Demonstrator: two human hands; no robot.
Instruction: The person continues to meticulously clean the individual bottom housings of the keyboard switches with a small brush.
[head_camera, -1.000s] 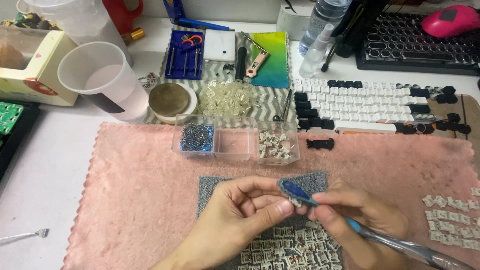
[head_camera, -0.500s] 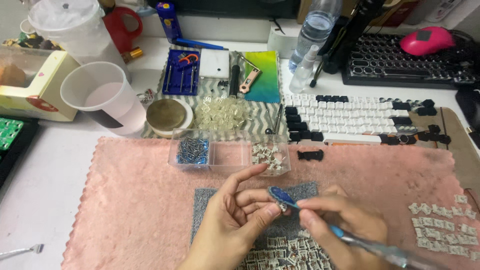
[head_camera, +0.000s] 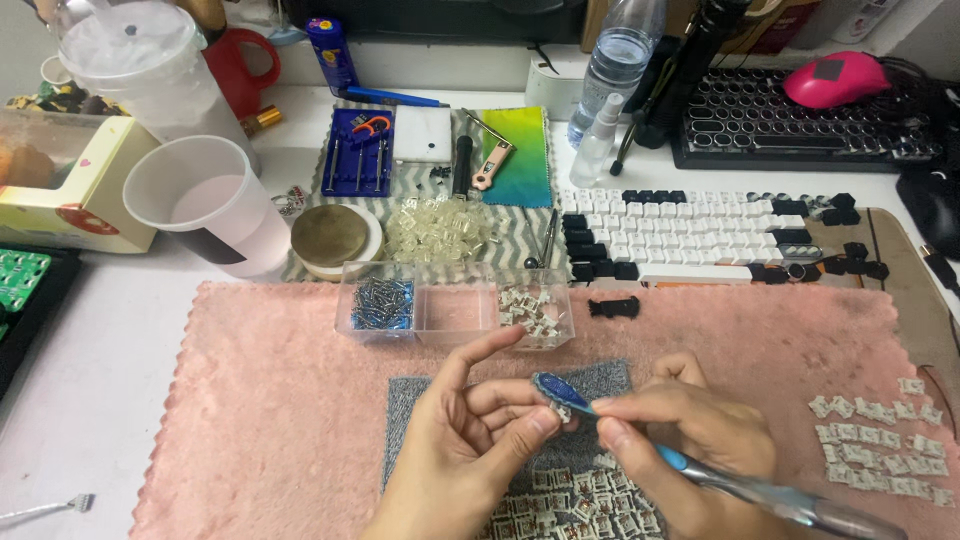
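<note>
Left hand pinches a small white switch part between thumb and fingertips, index finger raised. Right hand grips a blue-handled tool like a pen; its dark blue head touches the part. The part sits between both hands, above a grey mat on the pink towel. More white parts lie on the mat below the hands. A clear compartment tray stands just beyond.
</note>
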